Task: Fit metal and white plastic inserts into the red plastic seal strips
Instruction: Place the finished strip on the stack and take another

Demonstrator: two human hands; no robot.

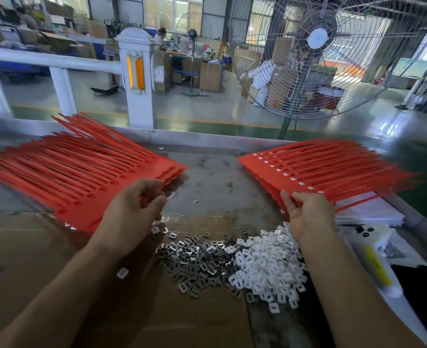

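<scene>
Two stacks of red seal strips lie fanned on a grey worktable. The left stack sits at about ten o'clock from the middle of the view, its tails running off toward nine and eleven o'clock. The right stack sits at about two o'clock, and its top sheet shows a row of small white inserts already seated along the heads.

The left hand hovers at the near edge of the left stack with fingers curled inward, thumb near the fingertips; a bit of red shows between them, but whether it pinches a strip or only touches the stack cannot be told. The right hand is at the near corner of the right stack, fingers fairly straight and close together, fingertips against the stack's edge, thumb apart from them; a firm grip cannot be made out.

At six o'clock, between the forearms, a heap of metal inserts lies on brown cardboard, touching a heap of white plastic inserts to its right. A few loose pieces lie scattered at eight o'clock. A large pedestal fan stands beyond the table at one o'clock
</scene>
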